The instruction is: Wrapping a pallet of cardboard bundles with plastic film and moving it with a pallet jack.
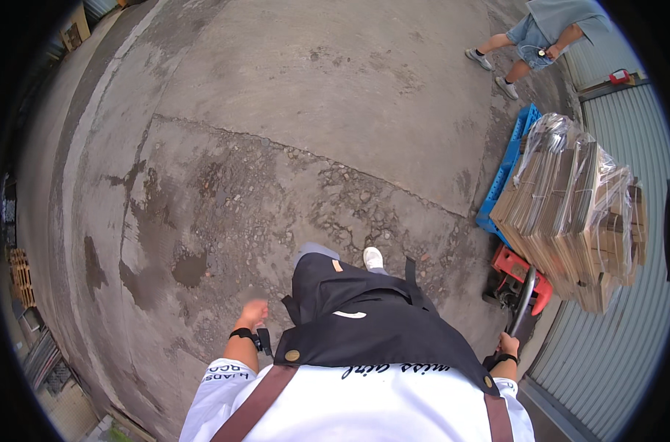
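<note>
My right hand (509,345) is closed round the grey curved handle (525,298) of a red pallet jack (508,264) at my right side. Beyond the handle, the jack stands at the near end of a blue pallet (506,168). A tall stack of flattened cardboard (552,195), partly covered in clear film, rests on that pallet. On the other side, my left hand (254,313) hangs beside my dark apron (364,313), over the ground. Its fingers are blurred, and I see nothing clearly held in them.
Rough, cracked concrete (276,191) with loose stones and damp patches lies ahead. A corrugated shutter wall (629,155) runs along the right. Near the pallet's far end stands another person (545,37) in denim shorts. Wooden pallets (20,276) are at the far left edge.
</note>
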A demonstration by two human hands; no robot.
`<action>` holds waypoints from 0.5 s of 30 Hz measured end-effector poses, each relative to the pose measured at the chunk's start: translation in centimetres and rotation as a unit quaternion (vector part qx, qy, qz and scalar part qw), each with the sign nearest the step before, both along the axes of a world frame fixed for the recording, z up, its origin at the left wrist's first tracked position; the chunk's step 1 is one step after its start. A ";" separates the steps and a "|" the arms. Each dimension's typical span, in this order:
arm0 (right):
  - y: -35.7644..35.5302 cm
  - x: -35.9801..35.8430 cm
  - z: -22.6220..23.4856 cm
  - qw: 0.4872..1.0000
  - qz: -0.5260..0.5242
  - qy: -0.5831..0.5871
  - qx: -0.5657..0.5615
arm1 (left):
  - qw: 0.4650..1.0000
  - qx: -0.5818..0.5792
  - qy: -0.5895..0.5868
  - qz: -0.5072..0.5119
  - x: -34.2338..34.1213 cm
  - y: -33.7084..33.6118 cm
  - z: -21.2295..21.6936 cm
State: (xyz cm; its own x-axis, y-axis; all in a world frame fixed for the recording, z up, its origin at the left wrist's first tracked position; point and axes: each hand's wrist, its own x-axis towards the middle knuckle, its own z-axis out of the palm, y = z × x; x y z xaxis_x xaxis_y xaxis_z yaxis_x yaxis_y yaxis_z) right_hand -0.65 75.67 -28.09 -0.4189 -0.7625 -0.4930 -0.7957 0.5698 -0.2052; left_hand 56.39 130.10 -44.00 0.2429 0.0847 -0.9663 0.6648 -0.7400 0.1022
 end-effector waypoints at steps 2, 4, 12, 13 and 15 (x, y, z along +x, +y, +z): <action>0.0 3.6 0.3 1.000 -0.021 0.004 0.003 | 0.999 -0.040 -0.023 0.016 5.4 -2.5 -0.3; 0.2 6.9 0.5 0.999 -0.037 -0.015 -0.006 | 0.997 -0.053 -0.037 0.029 10.8 -4.8 -0.6; 1.7 23.1 1.9 0.998 -0.069 0.001 -0.001 | 0.988 0.042 -0.045 -0.139 34.5 -2.5 0.7; 1.7 24.6 2.1 0.998 -0.067 0.006 -0.003 | 0.980 0.041 -0.056 -0.184 38.4 -2.0 0.8; 1.5 28.9 2.3 0.995 -0.093 0.021 0.001 | 0.970 0.017 -0.109 -0.219 48.0 -3.8 1.5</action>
State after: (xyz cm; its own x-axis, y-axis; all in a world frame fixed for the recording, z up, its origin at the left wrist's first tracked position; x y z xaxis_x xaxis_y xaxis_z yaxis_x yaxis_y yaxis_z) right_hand 28.22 77.12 -25.79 -0.5730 -0.6692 -0.4730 -0.6848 0.7081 -0.1722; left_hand 104.39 126.26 -42.48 0.4606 -0.0424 -0.8866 0.2516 -0.9517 0.1762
